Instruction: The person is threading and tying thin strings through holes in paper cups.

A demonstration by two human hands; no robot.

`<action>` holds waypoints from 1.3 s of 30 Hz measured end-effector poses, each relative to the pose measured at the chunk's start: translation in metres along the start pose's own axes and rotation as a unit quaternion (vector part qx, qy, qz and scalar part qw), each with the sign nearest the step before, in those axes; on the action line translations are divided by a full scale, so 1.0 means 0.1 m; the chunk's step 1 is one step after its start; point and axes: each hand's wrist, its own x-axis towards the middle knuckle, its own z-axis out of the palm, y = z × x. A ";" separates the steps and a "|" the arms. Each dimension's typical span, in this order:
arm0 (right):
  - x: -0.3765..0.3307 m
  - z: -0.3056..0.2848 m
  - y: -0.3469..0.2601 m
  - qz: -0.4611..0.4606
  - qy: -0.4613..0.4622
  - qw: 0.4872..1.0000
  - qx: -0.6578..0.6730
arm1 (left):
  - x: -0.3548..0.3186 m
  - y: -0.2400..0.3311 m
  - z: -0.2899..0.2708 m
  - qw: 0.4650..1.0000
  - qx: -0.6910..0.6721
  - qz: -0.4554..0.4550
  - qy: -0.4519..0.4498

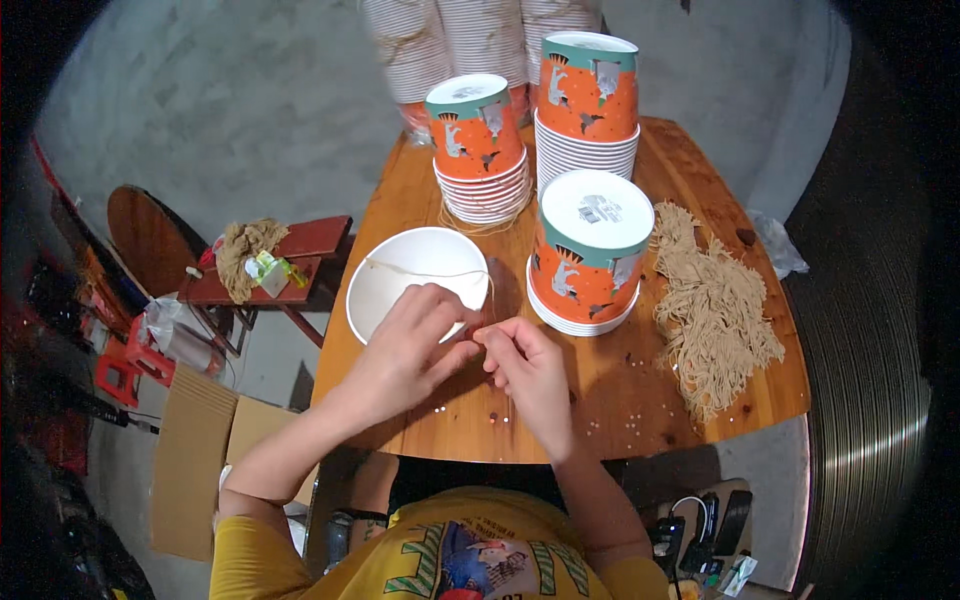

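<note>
- Nearest to me is the yellow printed shirt (450, 555) of the person at the wooden desk (620, 400), both forearms reaching forward over its near edge.
- The left hand (405, 345) rests against the near rim of the white paper bowl (415, 280), its grip closed, fingers pinching what looks like the thin tan string (430, 272) that runs across the bowl's mouth.
- The right hand (525, 365) sits just beside the left, fingertips pinched shut on the string's end at the bowl's right rim; whether a small bead is held too is too small to tell.
- The open bowl lies on the desk's left half, right in front of the hands.
- To do this well, I would judge: keep the string taut between the two pinches, steady the bowl with the left hand, and work close to the rim so the thread does not slip.
- Behind stand stacks of bowls topped with orange lidded tubs (590, 255), and a heap of tan string bundles (715, 310) lies to the right.
- Tiny pale beads (610, 425) are scattered on the desk near the hands.
</note>
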 end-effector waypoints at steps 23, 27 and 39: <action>0.09 -0.02 0.23 -0.167 0.077 0.972 -0.143 | 0.05 -0.08 -0.04 0.956 -0.117 -0.251 -0.093; 0.11 0.04 0.23 -0.217 0.096 0.952 -0.195 | 0.05 -0.14 -0.03 0.939 -0.137 -0.282 -0.138; 0.20 0.09 0.24 -0.237 0.100 0.928 -0.269 | 0.08 -0.24 -0.04 0.919 -0.190 -0.299 -0.174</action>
